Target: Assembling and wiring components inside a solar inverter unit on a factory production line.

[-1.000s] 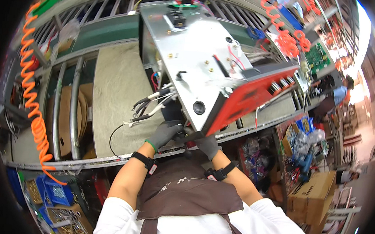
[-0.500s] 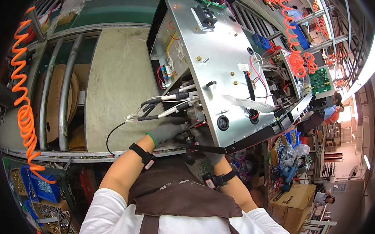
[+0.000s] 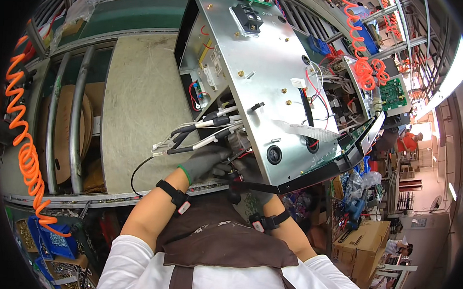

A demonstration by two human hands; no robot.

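A large open sheet-metal chassis [image 3: 271,89] stands tilted on the workbench, with its bright panel facing up. My left hand [image 3: 205,163], in a grey glove, is at its lower left corner beside a metal cylindrical part [image 3: 237,140], fingers curled. Close against it, my right hand [image 3: 250,170], also gloved, is closed and partly hidden by the chassis's black front edge [image 3: 260,188]. Between the hands is a dark piece with a rounded end [image 3: 234,196]; its kind is unclear. Sleeved cables [image 3: 211,123] run out of the chassis above my left hand.
The pale bench board [image 3: 139,103] lies left of the chassis, beside metal rollers [image 3: 78,121]. An orange coiled hose [image 3: 26,160] hangs at the left. Blue bins of small hardware [image 3: 59,243] sit lower left. A cardboard box [image 3: 359,248] stands at right.
The view has shifted slightly, so the chassis appears a little further left and the hose lower. Both hands stay at the same corner, with the left fingers slightly repositioned.
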